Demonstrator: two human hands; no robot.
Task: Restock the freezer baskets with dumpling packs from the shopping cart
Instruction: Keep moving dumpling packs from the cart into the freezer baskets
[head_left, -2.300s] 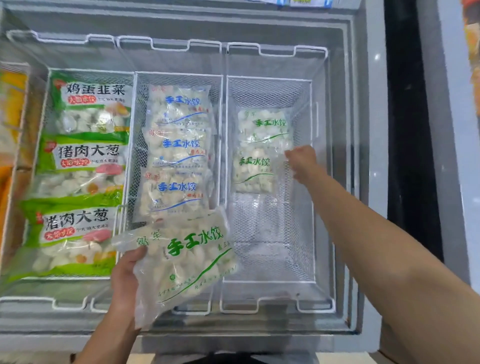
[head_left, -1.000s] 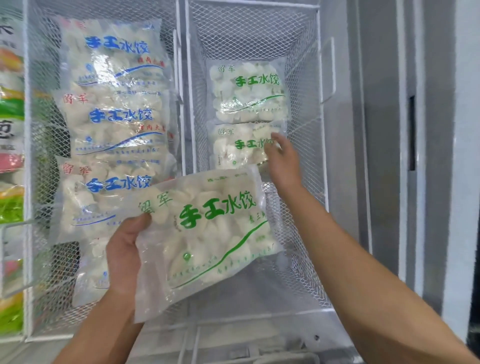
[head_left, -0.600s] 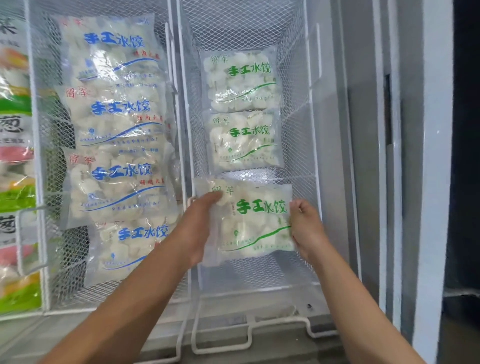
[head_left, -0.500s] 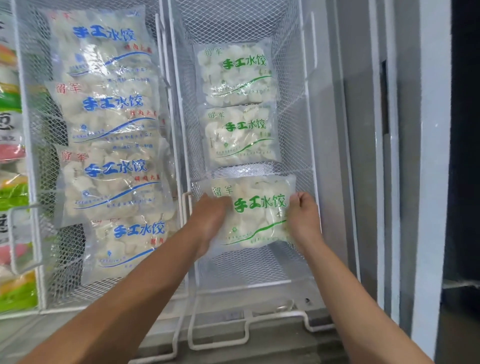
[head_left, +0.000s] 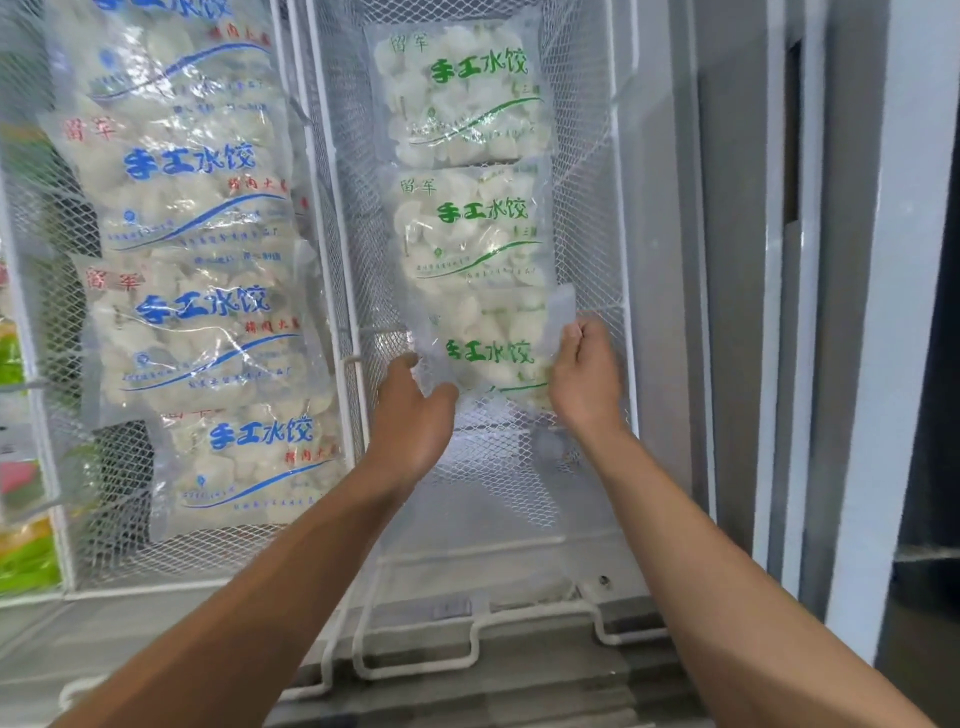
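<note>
Head view: both hands hold a green-print dumpling pack (head_left: 493, 358) at frame centre, inside the right wire basket (head_left: 618, 218), just below two like packs (head_left: 467, 156). Left hand (head_left: 413, 415) grips its left edge, thumb over the film; right hand (head_left: 587, 374) pinches the right edge. Blue-print packs (head_left: 197, 260) fill the basket (head_left: 332, 218) at left.

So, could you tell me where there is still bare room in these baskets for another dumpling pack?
The right basket has bare mesh between the held pack and its near rim. The left hand and right hand grip that pack. The middle basket is crowded with blue-print packs.
</note>
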